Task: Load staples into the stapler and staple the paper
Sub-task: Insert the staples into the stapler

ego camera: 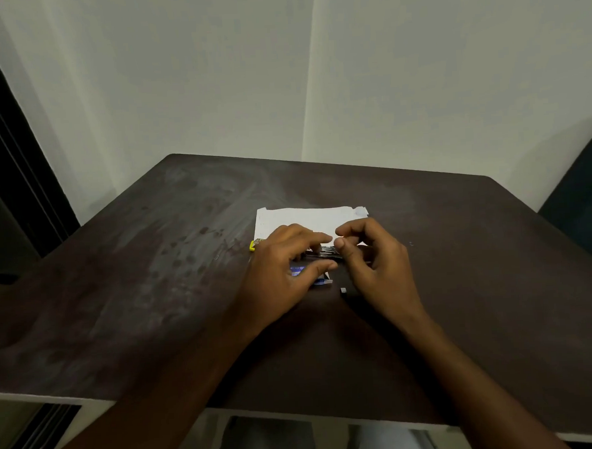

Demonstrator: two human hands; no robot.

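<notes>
Evidently the loading step was in hand, and it turned on one relation: the staple strip [325, 251] lay between the two hands, its long axis running roughly left to right, parallel to the near edge of the table [154, 300]. The left hand [283, 276] came in from the left with its forefinger and thumb spread around the strip's left end. The right hand [375, 264] met it from the right, its thumb and forefinger pinched at the strip's right end and the other fingers curled loosely. Whether both hands truly gripped the metal, or only one did, could not be told; the fingers hid most of it.

Under the left hand sat a small blue staple box [302, 270], partly covered. The yellow stapler [254, 244] showed only as a sliver just past the left hand's knuckles, toward the table's far side, touching or overlapping the left edge of the white paper [304, 218]. So the left hand was the nearer one to the stapler, and by my judgement the strip would need carrying leftward and away to reach it.
</notes>
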